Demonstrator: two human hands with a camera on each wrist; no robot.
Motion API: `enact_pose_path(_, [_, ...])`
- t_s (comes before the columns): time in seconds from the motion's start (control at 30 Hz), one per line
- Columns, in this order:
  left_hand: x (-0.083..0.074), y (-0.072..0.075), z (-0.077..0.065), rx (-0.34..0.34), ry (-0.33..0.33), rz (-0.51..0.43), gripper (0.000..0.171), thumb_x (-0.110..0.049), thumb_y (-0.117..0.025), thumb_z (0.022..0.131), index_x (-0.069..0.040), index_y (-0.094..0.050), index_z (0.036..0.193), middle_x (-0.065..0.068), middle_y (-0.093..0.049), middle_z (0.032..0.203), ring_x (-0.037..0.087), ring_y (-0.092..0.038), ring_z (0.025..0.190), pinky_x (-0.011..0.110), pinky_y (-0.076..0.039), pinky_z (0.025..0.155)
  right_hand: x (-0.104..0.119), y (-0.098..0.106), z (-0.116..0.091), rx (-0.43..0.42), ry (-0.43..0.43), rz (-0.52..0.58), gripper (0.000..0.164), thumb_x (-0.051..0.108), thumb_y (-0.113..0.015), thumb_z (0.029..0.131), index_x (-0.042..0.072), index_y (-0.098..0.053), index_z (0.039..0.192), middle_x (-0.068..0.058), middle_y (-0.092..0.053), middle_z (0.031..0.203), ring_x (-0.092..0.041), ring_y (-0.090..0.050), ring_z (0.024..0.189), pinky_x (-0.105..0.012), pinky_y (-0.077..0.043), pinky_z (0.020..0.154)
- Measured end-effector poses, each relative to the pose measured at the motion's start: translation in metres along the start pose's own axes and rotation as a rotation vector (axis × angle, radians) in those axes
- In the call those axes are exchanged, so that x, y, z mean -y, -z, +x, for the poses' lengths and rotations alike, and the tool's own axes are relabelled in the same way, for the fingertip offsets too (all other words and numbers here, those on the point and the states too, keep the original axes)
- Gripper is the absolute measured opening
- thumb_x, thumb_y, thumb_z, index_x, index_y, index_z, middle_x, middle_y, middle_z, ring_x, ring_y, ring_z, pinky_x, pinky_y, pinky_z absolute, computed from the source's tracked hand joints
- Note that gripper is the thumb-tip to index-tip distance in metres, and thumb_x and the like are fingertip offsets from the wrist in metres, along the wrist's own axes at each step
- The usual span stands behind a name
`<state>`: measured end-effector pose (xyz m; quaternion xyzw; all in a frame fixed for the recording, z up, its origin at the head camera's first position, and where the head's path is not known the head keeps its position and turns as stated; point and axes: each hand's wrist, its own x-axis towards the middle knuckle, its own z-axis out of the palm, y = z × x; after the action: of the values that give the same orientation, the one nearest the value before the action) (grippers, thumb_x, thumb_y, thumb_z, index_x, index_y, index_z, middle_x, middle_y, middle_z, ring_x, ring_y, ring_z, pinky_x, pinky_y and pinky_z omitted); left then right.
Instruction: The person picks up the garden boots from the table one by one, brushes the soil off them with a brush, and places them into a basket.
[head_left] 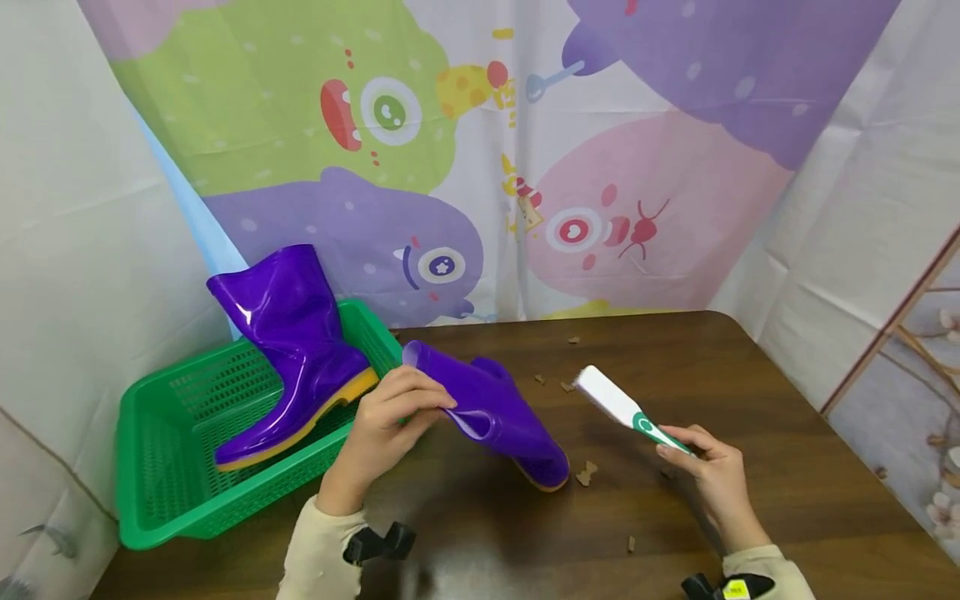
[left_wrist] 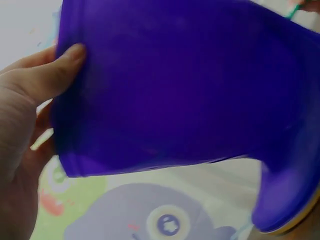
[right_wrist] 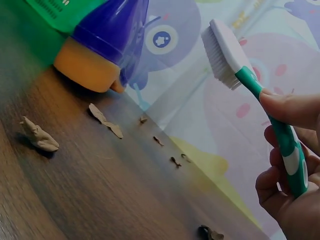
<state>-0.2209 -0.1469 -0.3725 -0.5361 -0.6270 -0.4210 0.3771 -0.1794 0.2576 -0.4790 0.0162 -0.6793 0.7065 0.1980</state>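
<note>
My left hand (head_left: 395, 423) pinches the top rim of a purple rubber boot (head_left: 498, 404), thumb on one side of the shaft as the left wrist view shows. The boot is tilted over the table, its yellow-soled foot low and to the right. In my right hand (head_left: 712, 471) I grip the green-and-white handle of a scrubbing brush (right_wrist: 225, 55). Its white bristles face left, apart from the boot. A second purple boot (head_left: 300, 358) with a yellow sole leans in a green plastic basket (head_left: 247, 508) at the left.
Several brown scraps (head_left: 587, 473), like bits of dry leaf or mud, lie scattered over the dark wooden table (head_left: 510, 558). Behind the table hangs a cartoon-printed curtain (head_left: 517, 125). White cloth (head_left: 75, 208) borders the left side.
</note>
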Motion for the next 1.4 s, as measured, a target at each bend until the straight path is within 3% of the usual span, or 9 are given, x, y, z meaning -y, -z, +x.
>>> enact_pose_path(0.23, [0.009, -0.014, 0.012, -0.002, -0.048, 0.161, 0.021, -0.017, -0.053, 0.104, -0.003, -0.069, 0.100, 0.008, -0.065, 0.093, 0.025, -0.057, 0.084, 0.034, -0.042, 0.075, 0.000, 0.002, 0.001, -0.072, 0.019, 0.015, 0.025, -0.024, -0.070, 0.075, -0.016, -0.070, 0.099, 0.001, -0.066, 0.076, -0.009, -0.058, 0.074, -0.016, -0.048, 0.065])
enact_pose_path(0.47, [0.020, -0.023, 0.026, 0.035, -0.124, 0.277, 0.022, -0.020, -0.053, 0.104, -0.004, -0.068, 0.100, 0.009, -0.063, 0.093, 0.026, -0.058, 0.081, 0.036, -0.043, 0.068, 0.002, 0.010, 0.005, -0.215, 0.016, -0.132, 0.025, -0.020, -0.075, 0.074, -0.012, -0.073, 0.098, 0.004, -0.065, 0.072, -0.006, -0.055, 0.068, -0.013, -0.045, 0.059])
enact_pose_path(0.7, [0.023, -0.029, 0.042, 0.090, -0.164, 0.343, 0.019, -0.018, -0.056, 0.103, -0.005, -0.069, 0.100, 0.008, -0.063, 0.093, 0.025, -0.059, 0.084, 0.038, -0.046, 0.069, 0.001, 0.019, 0.005, -0.287, 0.190, -0.466, 0.027, -0.013, -0.080, 0.073, -0.009, -0.074, 0.099, 0.011, -0.061, 0.077, 0.000, -0.053, 0.071, -0.007, -0.041, 0.061])
enact_pose_path(0.93, [0.031, -0.036, 0.059, 0.081, -0.209, 0.392, 0.017, -0.012, -0.054, 0.103, -0.006, -0.069, 0.099, 0.009, -0.061, 0.092, 0.025, -0.057, 0.081, 0.037, -0.046, 0.067, -0.003, 0.021, 0.005, -0.290, 0.331, -0.646, 0.025, -0.011, -0.082, 0.073, -0.005, -0.076, 0.096, -0.004, -0.058, 0.080, 0.003, -0.046, 0.071, -0.009, -0.034, 0.061])
enact_pose_path(1.17, [0.039, -0.030, 0.080, 0.041, -0.221, 0.402, 0.012, -0.005, -0.056, 0.101, -0.004, -0.068, 0.098, 0.010, -0.060, 0.090, 0.028, -0.054, 0.076, 0.041, -0.044, 0.066, -0.007, 0.022, 0.008, -0.258, 0.490, -0.701, 0.030, -0.015, -0.083, 0.068, -0.006, -0.074, 0.095, -0.013, -0.057, 0.081, 0.007, -0.041, 0.081, -0.012, -0.030, 0.069])
enact_pose_path(1.3, [0.038, -0.023, 0.090, 0.003, -0.222, 0.418, 0.006, -0.001, -0.065, 0.093, -0.004, -0.069, 0.097, 0.011, -0.061, 0.089, 0.030, -0.051, 0.074, 0.043, -0.043, 0.066, -0.008, 0.021, 0.008, -0.248, 0.567, -0.719, 0.030, -0.016, -0.083, 0.066, -0.008, -0.073, 0.094, -0.018, -0.058, 0.080, 0.009, -0.037, 0.087, -0.013, -0.029, 0.072])
enact_pose_path(1.4, [0.034, -0.014, 0.098, -0.026, -0.230, 0.442, 0.010, 0.002, -0.071, 0.087, -0.003, -0.069, 0.096, 0.012, -0.061, 0.089, 0.031, -0.051, 0.074, 0.043, -0.042, 0.064, -0.009, 0.020, 0.008, -0.246, 0.591, -0.729, 0.030, -0.016, -0.083, 0.066, -0.009, -0.073, 0.093, -0.019, -0.058, 0.079, 0.009, -0.036, 0.087, -0.013, -0.028, 0.072])
